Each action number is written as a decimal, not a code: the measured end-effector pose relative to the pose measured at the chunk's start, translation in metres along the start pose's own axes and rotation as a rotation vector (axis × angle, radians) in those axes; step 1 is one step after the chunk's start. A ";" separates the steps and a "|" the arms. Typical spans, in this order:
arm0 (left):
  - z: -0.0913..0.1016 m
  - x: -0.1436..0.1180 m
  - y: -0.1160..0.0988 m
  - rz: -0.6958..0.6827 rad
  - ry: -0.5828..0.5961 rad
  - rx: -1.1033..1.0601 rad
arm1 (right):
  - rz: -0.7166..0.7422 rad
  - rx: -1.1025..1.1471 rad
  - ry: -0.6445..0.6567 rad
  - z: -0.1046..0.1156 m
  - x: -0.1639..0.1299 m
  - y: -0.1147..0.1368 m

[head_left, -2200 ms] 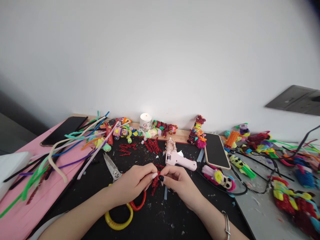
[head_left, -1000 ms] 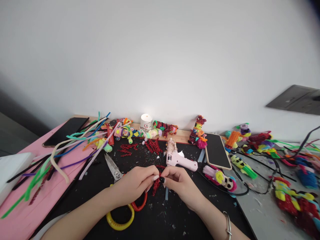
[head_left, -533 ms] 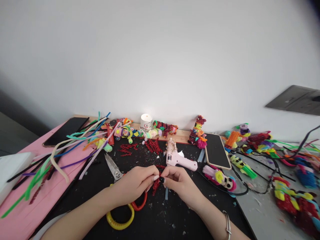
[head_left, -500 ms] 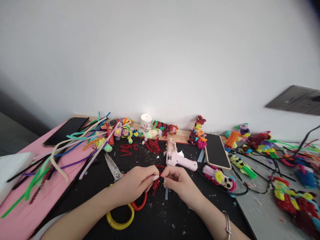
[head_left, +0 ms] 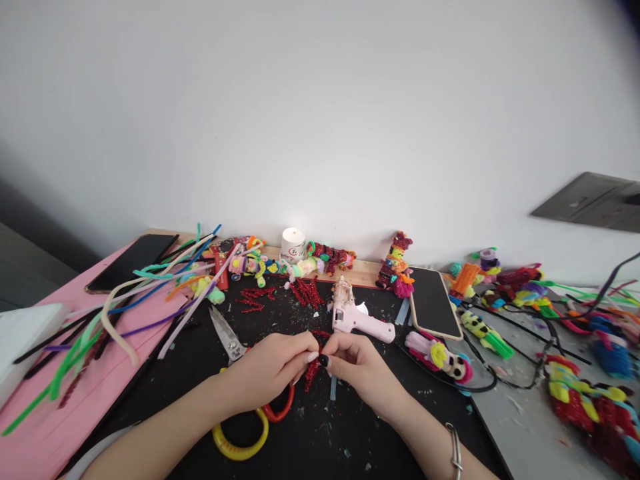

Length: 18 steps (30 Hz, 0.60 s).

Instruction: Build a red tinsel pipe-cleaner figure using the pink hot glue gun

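My left hand (head_left: pixel 280 367) and my right hand (head_left: pixel 357 370) meet over the black mat (head_left: pixel 320 443), fingertips nearly touching. Both are closed in a pinch on a red glitter pipe cleaner (head_left: pixel 311 379), part of which shows below and between the fingers. Scissors (head_left: pixel 240 437) with yellow and red handles lie partly beneath my left hand, blades pointing up and left. Just beyond my right hand rests a pale pink glue gun (head_left: pixel 363 322). More red glitter pipe cleaner pieces (head_left: pixel 306 292) lie behind my hands.
Loose coloured pipe cleaners (head_left: pixel 125 320) spread over a pink board (head_left: pixel 45 413) at left, near a dark phone (head_left: pixel 133 263). A paper cup (head_left: pixel 293 245) stands by the wall. Pipe-cleaner figures (head_left: pixel 395 263), a white-edged phone (head_left: pixel 436 303) and a black cable (head_left: pixel 483 385) lie rightward.
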<state>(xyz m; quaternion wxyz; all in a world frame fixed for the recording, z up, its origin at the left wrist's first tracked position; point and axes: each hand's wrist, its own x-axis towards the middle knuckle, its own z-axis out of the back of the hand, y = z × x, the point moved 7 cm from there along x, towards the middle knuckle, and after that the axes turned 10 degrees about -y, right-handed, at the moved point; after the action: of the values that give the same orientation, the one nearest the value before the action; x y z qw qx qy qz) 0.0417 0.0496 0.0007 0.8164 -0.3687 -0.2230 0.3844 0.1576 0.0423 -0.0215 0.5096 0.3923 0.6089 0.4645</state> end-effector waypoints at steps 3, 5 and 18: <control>0.000 0.000 0.000 0.002 0.005 -0.003 | 0.009 -0.004 0.004 0.000 0.000 0.000; -0.001 0.001 0.000 0.002 0.005 -0.005 | 0.016 -0.002 0.006 0.000 0.001 0.000; 0.000 0.001 0.000 0.002 0.006 0.005 | 0.004 -0.002 0.015 0.000 0.000 -0.001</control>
<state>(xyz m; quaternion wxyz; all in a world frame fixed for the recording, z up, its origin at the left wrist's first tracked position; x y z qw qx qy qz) 0.0424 0.0499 0.0009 0.8177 -0.3680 -0.2192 0.3847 0.1572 0.0424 -0.0223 0.5045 0.3896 0.6114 0.4688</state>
